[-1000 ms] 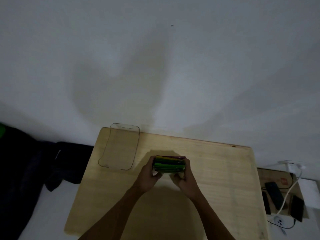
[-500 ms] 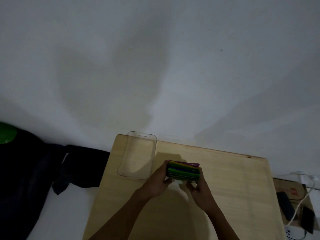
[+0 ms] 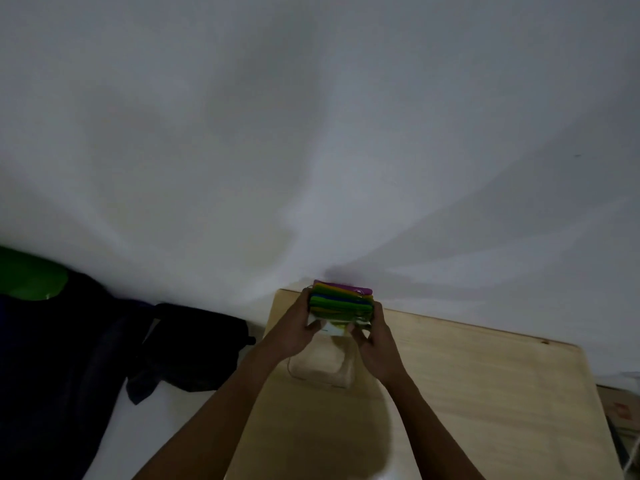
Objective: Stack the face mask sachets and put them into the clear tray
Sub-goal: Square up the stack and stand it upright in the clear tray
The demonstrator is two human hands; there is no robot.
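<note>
A stack of face mask sachets [image 3: 341,301], green, yellow and purple at the edges, is held upright between both hands. My left hand [image 3: 294,332] grips its left side and my right hand [image 3: 375,344] grips its right side. The stack hangs over the far end of the clear tray [image 3: 322,370], which lies on the wooden table [image 3: 467,393] near its back left corner. The tray's far half is hidden behind the sachets and my hands. Whether the stack touches the tray floor is unclear.
Dark clothing or bags [image 3: 104,358] lie left of the table, with a green object [image 3: 31,277] at the far left. A white wall [image 3: 311,133] rises right behind the table. A cardboard box [image 3: 620,410] sits beyond the table's right edge.
Both hands carried the sachet stack from the table's middle leftwards and away from me, to above the clear tray. The camera view shifted so the table sits further right.
</note>
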